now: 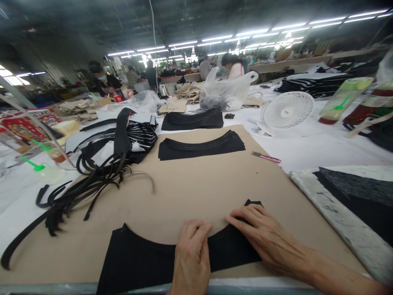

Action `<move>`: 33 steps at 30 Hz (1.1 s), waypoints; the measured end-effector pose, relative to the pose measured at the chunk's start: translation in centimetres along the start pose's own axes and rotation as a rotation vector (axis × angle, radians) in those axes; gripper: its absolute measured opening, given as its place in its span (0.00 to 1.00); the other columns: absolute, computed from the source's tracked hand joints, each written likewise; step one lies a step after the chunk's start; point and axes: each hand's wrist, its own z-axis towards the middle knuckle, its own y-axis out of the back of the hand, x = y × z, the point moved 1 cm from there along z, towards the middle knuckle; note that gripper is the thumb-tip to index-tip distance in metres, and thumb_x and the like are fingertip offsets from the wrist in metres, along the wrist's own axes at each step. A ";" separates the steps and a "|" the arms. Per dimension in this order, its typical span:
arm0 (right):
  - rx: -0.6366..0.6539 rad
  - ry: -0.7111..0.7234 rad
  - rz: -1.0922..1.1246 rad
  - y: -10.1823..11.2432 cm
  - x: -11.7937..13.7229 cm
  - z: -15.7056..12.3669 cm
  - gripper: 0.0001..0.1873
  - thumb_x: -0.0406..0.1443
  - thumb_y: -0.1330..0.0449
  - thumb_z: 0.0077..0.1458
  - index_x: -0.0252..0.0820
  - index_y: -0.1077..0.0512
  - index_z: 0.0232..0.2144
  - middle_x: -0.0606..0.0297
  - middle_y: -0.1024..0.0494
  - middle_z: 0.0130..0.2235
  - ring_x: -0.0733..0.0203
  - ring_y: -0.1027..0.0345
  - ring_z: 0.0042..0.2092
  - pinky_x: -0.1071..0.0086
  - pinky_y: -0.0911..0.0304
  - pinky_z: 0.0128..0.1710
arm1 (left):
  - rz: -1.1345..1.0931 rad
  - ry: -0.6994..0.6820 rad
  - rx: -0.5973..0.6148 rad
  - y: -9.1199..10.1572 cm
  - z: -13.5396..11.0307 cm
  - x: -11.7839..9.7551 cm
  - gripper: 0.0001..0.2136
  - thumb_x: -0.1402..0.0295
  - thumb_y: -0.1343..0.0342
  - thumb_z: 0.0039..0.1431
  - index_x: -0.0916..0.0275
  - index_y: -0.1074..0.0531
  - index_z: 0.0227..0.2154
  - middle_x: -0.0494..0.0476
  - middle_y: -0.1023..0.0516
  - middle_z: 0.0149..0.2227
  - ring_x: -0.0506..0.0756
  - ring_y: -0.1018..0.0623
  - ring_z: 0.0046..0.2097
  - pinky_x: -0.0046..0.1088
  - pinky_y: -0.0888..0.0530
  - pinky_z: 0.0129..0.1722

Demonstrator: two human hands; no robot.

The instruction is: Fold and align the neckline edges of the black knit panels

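A curved black fabric piece [138, 258] lies on the tan board [196, 188] at the near edge of the table. My left hand [192, 254] rests flat on its middle, fingers stretched out and close together. My right hand [260, 237] lies flat on the piece's right end, fingers spread and pointing left. Neither hand grips anything. Farther up the board lies a stack of similar curved black pieces [201, 146], with another stack [193, 120] behind it.
A tangle of black strips [92, 176] lies at the left. A pink cutter [266, 157] sits right of the board, a white fan [287, 110] behind it. Plastic bags, bottles [344, 100] and dark fabric [353, 192] at the right; other people work far back.
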 end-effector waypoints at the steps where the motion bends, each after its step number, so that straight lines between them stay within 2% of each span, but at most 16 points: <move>1: 0.012 0.010 0.018 0.0 0.4 0.1 0.27 0.23 0.55 0.58 0.41 0.38 0.58 0.54 0.32 0.49 0.52 0.38 0.47 0.56 0.43 0.50 | 0.025 -0.008 0.023 0.1 0.0 -0.1 0.17 0.78 0.58 0.63 0.60 0.27 0.46 0.58 0.26 0.41 0.54 0.26 0.44 0.32 0.26 0.44; 4: 0.046 0.016 0.083 0.0 1.3 0.4 0.24 0.24 0.55 0.60 0.42 0.37 0.57 0.57 0.31 0.46 0.54 0.38 0.46 0.58 0.43 0.48 | 0.089 -0.067 0.093 -0.3 -0.5 -0.3 0.18 0.79 0.59 0.62 0.60 0.28 0.47 0.59 0.26 0.38 0.56 0.27 0.41 0.35 0.27 0.42; 7: 0.033 -0.003 0.113 0.1 1.6 0.4 0.21 0.26 0.54 0.63 0.42 0.36 0.55 0.58 0.30 0.45 0.54 0.38 0.45 0.59 0.43 0.47 | 0.136 -0.120 0.079 -0.8 -1.0 -0.4 0.18 0.80 0.59 0.61 0.61 0.29 0.47 0.60 0.27 0.38 0.57 0.29 0.40 0.36 0.28 0.40; 10: -0.004 0.007 0.102 0.0 1.7 0.5 0.20 0.25 0.54 0.62 0.42 0.34 0.53 0.59 0.29 0.45 0.55 0.37 0.43 0.59 0.44 0.46 | 0.167 -0.118 0.036 -1.1 -0.8 -0.7 0.15 0.80 0.57 0.60 0.60 0.28 0.42 0.58 0.28 0.37 0.56 0.30 0.39 0.34 0.30 0.39; 14: -0.013 0.019 0.078 -0.3 1.9 0.6 0.19 0.25 0.54 0.62 0.43 0.32 0.50 0.61 0.28 0.44 0.56 0.37 0.43 0.58 0.47 0.47 | 0.171 -0.065 0.041 -1.5 0.3 -1.1 0.10 0.81 0.54 0.61 0.61 0.30 0.32 0.55 0.29 0.33 0.55 0.30 0.37 0.32 0.31 0.38; 16: -0.013 0.012 0.078 -0.4 2.0 0.6 0.19 0.25 0.54 0.62 0.42 0.32 0.51 0.61 0.28 0.44 0.56 0.36 0.44 0.58 0.48 0.48 | 0.180 -0.076 0.051 -1.8 0.8 -1.1 0.10 0.81 0.53 0.60 0.61 0.31 0.30 0.54 0.30 0.32 0.55 0.31 0.37 0.32 0.31 0.37; 20: -0.013 -0.004 0.085 -0.6 1.9 0.2 0.19 0.25 0.54 0.62 0.42 0.33 0.51 0.60 0.28 0.45 0.56 0.37 0.46 0.57 0.50 0.49 | 0.245 -0.117 0.106 -2.2 1.3 -1.2 0.10 0.80 0.54 0.61 0.61 0.32 0.30 0.55 0.31 0.33 0.56 0.32 0.37 0.34 0.32 0.38; 28: -0.031 0.005 0.088 -0.8 1.7 0.0 0.17 0.26 0.55 0.61 0.39 0.32 0.48 0.59 0.27 0.42 0.55 0.38 0.44 0.55 0.52 0.50 | 0.593 -0.289 0.131 -2.5 1.6 -1.9 0.11 0.84 0.53 0.55 0.61 0.33 0.29 0.55 0.33 0.32 0.57 0.35 0.35 0.36 0.35 0.35; 33: -0.095 0.026 0.066 -1.3 1.6 -0.3 0.17 0.26 0.53 0.60 0.38 0.32 0.48 0.58 0.27 0.43 0.55 0.38 0.44 0.54 0.53 0.51 | 0.649 -0.253 0.083 -3.4 1.3 -1.8 0.13 0.86 0.53 0.49 0.62 0.32 0.29 0.55 0.34 0.31 0.58 0.36 0.36 0.36 0.35 0.35</move>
